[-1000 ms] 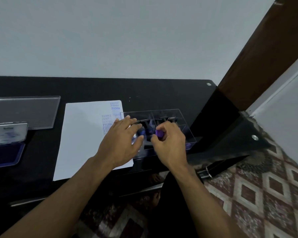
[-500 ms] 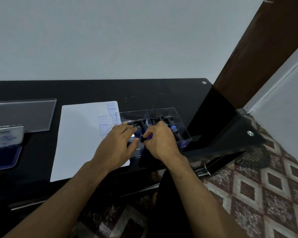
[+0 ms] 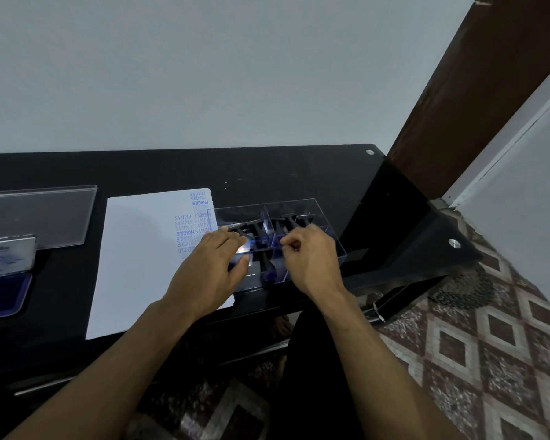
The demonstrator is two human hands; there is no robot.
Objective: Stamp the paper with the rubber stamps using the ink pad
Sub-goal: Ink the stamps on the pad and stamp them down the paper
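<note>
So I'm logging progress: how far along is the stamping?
Done: the paper carries blue SAMPLE and FRAGILE prints along its right edge. In hand: both hands, left hand and right hand, work at the clear stamp box. Left: most of the sheet is unstamped; ink pad lies open.

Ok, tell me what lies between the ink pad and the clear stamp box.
In the head view, the white paper lies between the ink pad at far left and the clear stamp box, with bare black table beside it.

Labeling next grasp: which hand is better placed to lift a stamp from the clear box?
Right. The right hand hangs curled over the stamps in the clear box; the left hand lies flat at its left edge.
</note>
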